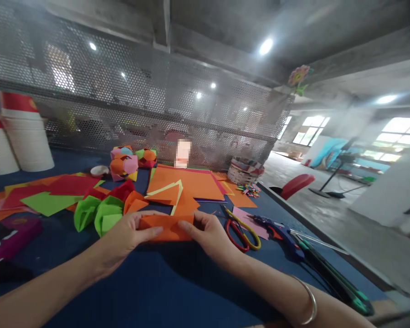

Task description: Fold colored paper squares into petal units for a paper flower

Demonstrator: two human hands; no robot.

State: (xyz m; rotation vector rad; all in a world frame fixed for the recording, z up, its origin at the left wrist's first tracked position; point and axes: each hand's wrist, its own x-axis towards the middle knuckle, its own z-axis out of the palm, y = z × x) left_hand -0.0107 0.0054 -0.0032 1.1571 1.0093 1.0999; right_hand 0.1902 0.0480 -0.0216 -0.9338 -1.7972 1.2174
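A folded orange paper [167,226] lies on the dark blue table [164,282] just in front of me. My left hand [128,234] pinches its left end, thumb on top. My right hand [205,232] pinches its right end with fingers closed on the edge. Folded green paper pieces [100,213] and orange and red folded pieces [131,197] sit just beyond my left hand. Red and yellow scissors [241,230] lie to the right of my right hand.
A blue glue gun [280,230] lies right of the scissors near the table edge. Orange sheets [187,182], loose coloured paper [51,193], paper balls [126,161], a small basket [244,171] and stacked cups [23,136] stand farther back, before a perforated metal screen [140,105].
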